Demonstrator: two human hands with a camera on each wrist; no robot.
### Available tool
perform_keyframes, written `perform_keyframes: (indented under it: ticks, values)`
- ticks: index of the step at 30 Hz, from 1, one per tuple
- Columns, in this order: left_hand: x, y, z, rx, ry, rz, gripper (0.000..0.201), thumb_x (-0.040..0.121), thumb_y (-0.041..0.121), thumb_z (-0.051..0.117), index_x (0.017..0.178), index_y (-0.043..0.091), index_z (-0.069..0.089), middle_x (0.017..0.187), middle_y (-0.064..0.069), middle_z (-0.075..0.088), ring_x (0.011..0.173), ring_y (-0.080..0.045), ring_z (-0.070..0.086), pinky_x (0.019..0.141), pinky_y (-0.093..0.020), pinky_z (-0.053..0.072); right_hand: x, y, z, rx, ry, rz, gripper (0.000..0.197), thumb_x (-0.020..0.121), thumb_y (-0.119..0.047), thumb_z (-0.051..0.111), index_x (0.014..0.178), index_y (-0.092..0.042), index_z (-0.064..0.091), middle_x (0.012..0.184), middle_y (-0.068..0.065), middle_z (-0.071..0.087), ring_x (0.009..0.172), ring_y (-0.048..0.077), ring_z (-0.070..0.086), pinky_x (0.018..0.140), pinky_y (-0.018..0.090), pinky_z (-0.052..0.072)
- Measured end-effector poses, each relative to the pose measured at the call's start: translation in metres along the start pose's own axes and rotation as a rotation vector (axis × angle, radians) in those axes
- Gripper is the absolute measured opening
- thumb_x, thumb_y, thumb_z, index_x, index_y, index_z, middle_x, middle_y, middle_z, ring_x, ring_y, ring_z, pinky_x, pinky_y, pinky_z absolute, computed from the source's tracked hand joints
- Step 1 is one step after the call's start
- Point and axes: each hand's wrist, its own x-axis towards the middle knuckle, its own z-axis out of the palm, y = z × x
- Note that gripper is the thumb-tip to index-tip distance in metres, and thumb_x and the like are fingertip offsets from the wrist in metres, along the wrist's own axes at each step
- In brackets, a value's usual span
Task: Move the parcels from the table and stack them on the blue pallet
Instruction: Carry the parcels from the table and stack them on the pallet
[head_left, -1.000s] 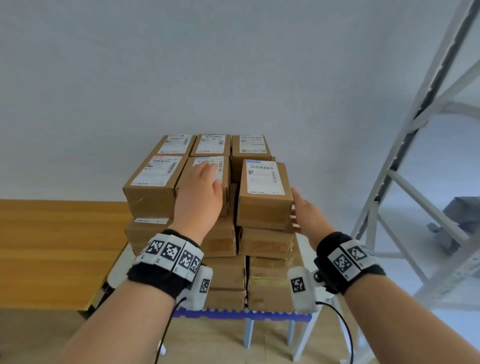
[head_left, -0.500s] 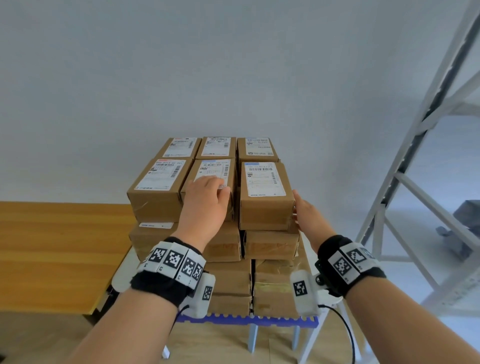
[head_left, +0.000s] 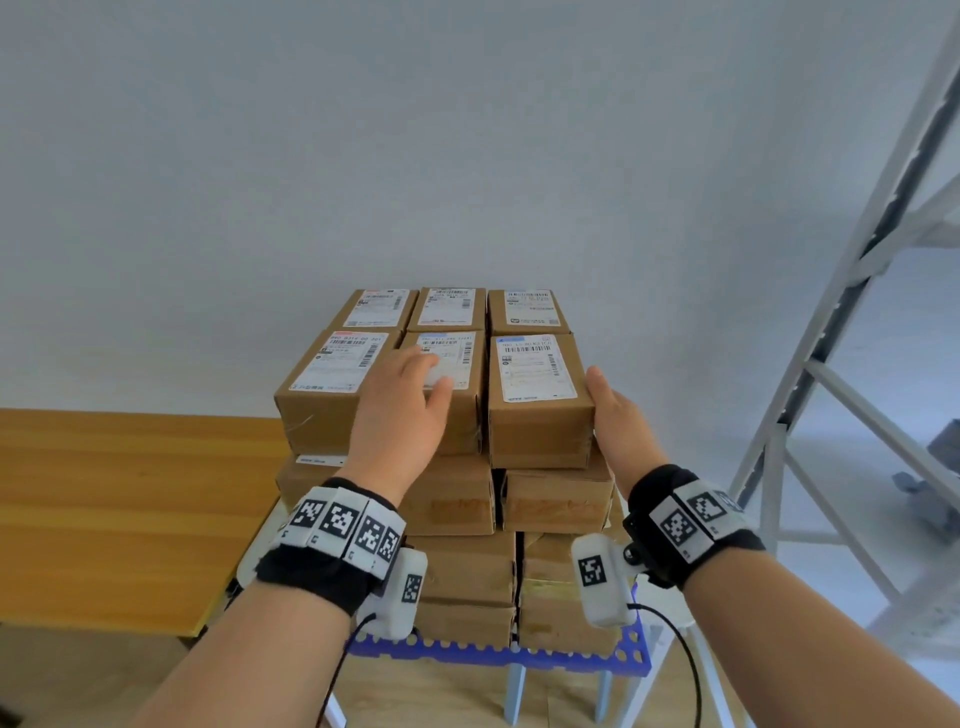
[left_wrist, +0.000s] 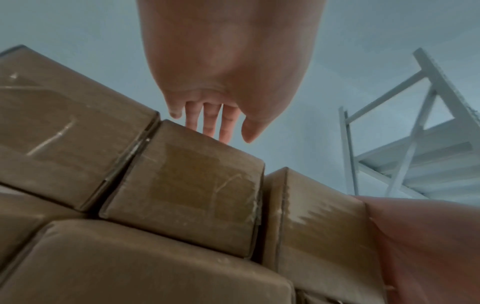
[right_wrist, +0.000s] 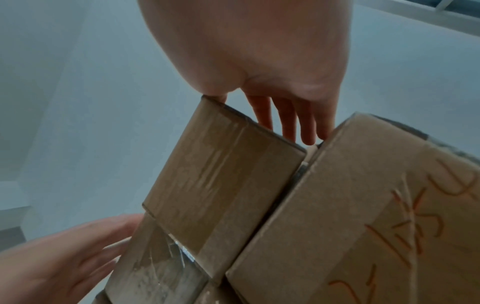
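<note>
Several brown cardboard parcels with white labels stand in layers on the blue pallet (head_left: 498, 657). My left hand (head_left: 415, 384) lies flat on top of the front middle parcel (head_left: 457, 358) of the top layer, fingers straight (left_wrist: 215, 123). My right hand (head_left: 618, 421) presses flat against the right side of the front right parcel (head_left: 535, 374), thumb at its top edge. In the right wrist view the straight fingers (right_wrist: 285, 119) run along that parcel (right_wrist: 223, 174). Neither hand curls round anything.
A wooden table (head_left: 130, 509) stands to the left of the pallet. A white metal shelf frame (head_left: 831, 338) rises on the right. The pallet rests on pale legs (head_left: 514, 691) above a wooden floor. A plain wall is behind the stack.
The right hand has slid forward along the front right parcel's side, and that parcel now sits close against the middle one. The left hand stays on the middle parcel.
</note>
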Motion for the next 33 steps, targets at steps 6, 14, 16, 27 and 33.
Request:
perform_keyframes:
  ticks: [6,14,16,27,33]
  values:
    - [0.020,-0.042,-0.008,0.281,-0.054,-0.206,0.069,0.095,0.067,0.021,0.151,0.028,0.035,0.160,-0.006,0.027,0.149,-0.029,0.016,0.120,-0.055,0.007,-0.007,0.005,0.003,0.020,0.096,-0.092,0.045,0.101,-0.054,0.036,0.122,-0.020,0.056,0.116,0.000,0.063,0.106,0.017,0.057,0.093,0.036,0.048]
    - [0.019,-0.045,-0.006,0.315,-0.126,-0.224,0.069,0.093,0.072,0.019,0.153,0.039,0.025,0.162,-0.006,0.022,0.150,-0.031,0.011,0.120,-0.053,0.000,0.000,-0.005,0.017,-0.073,0.097,-0.122,0.053,0.099,-0.051,0.042,0.138,-0.016,0.046,0.126,0.002,0.060,0.111,0.019,0.057,0.095,0.038,0.050]
    - [0.018,-0.046,-0.006,0.319,-0.130,-0.218,0.068,0.093,0.071,0.018,0.153,0.039,0.025,0.162,-0.007,0.022,0.150,-0.031,0.010,0.120,-0.054,0.000,0.002,-0.008,0.021,-0.074,0.109,-0.110,0.052,0.099,-0.049,0.043,0.139,-0.015,0.044,0.125,0.002,0.059,0.111,0.020,0.057,0.094,0.038,0.050]
    - [0.013,-0.039,-0.003,0.364,-0.162,-0.178,0.063,0.098,0.062,0.009,0.153,0.036,0.025,0.163,-0.011,0.016,0.150,-0.036,0.006,0.119,-0.057,0.000,0.001,-0.015,0.030,-0.154,0.130,-0.077,0.050,0.101,-0.045,0.045,0.139,-0.013,0.040,0.124,0.005,0.058,0.105,0.020,0.057,0.078,0.030,0.046]
    - [0.019,-0.042,-0.011,0.354,-0.202,-0.179,0.066,0.099,0.060,0.015,0.155,0.027,0.019,0.162,-0.015,0.014,0.150,-0.036,0.007,0.120,-0.056,0.003,0.004,-0.029,0.022,-0.211,0.074,-0.024,0.047,0.099,-0.042,0.051,0.134,-0.011,0.044,0.119,0.002,0.059,0.097,0.017,0.057,0.068,0.025,0.045]
